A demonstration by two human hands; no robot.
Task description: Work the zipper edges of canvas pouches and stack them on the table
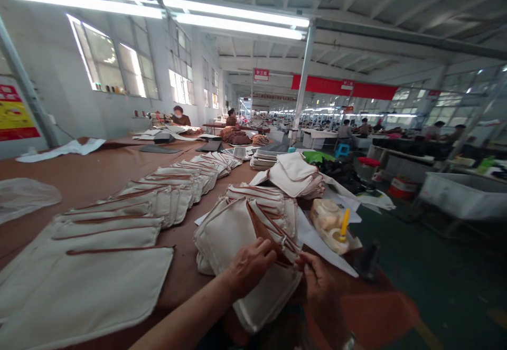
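A cream canvas pouch (233,234) with brown trim lies tilted over other pouches at the table's near edge. My left hand (251,266) is closed on its brown-lined opening, fingers curled over the edge. At the right end of that opening, my right hand (317,278) pinches the pouch's corner with thumb and fingers. Whether a small thing is also between those fingertips is hidden. Just behind the held pouch are more pouches (285,210) in an overlapping stack. To the left runs a long fanned row of similar pouches (119,271).
Right of the stack are a cut-open plastic container (327,213) and a yellow-handled tool (344,224). More cream pieces (295,173) are piled behind. The brown table (186,265) ends at my right; beyond the aisle stands a white bin (459,197). Other people sit farther back.
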